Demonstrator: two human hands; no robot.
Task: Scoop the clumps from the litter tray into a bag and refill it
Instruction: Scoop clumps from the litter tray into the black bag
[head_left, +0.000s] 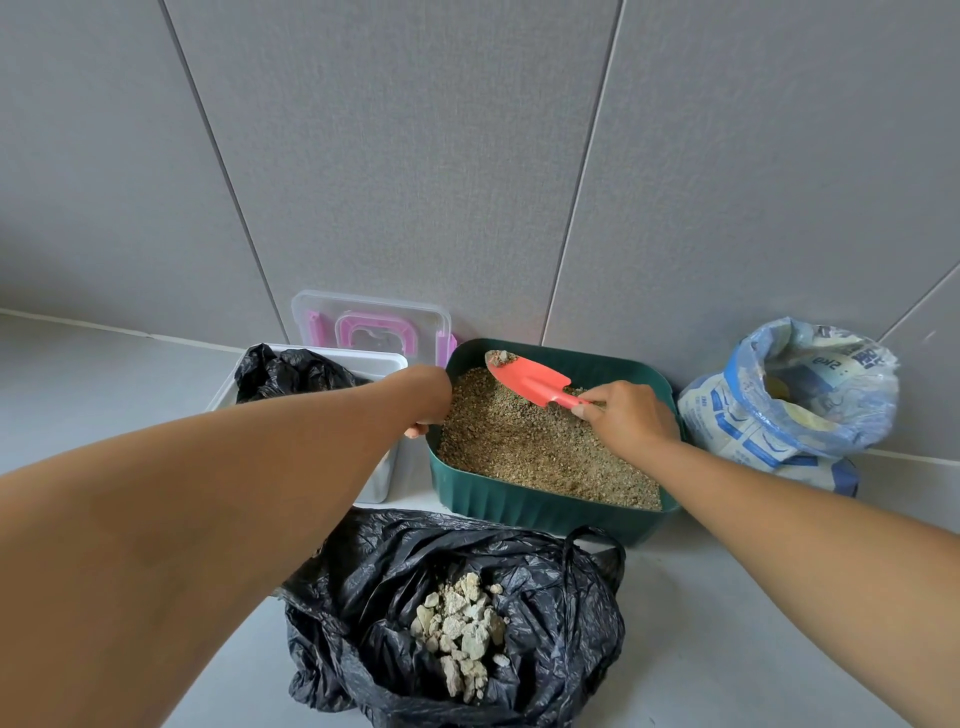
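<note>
Now: small clump (501, 357) sits on the tip of the red scoop (527, 378), above the green litter tray (519, 512).
Right hand (631, 415) fingers are clamped on the scoop handle; left hand (428, 397) is at the tray's left rim, fingers hidden, so I cannot tell their state. Best kept level, then tipped low over the open black bag (571, 613).

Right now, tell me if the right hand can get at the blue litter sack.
Probably yes: the sack stands open just beside the right hand, only the tray rim between them, though that hand holds the red scoop.
</note>
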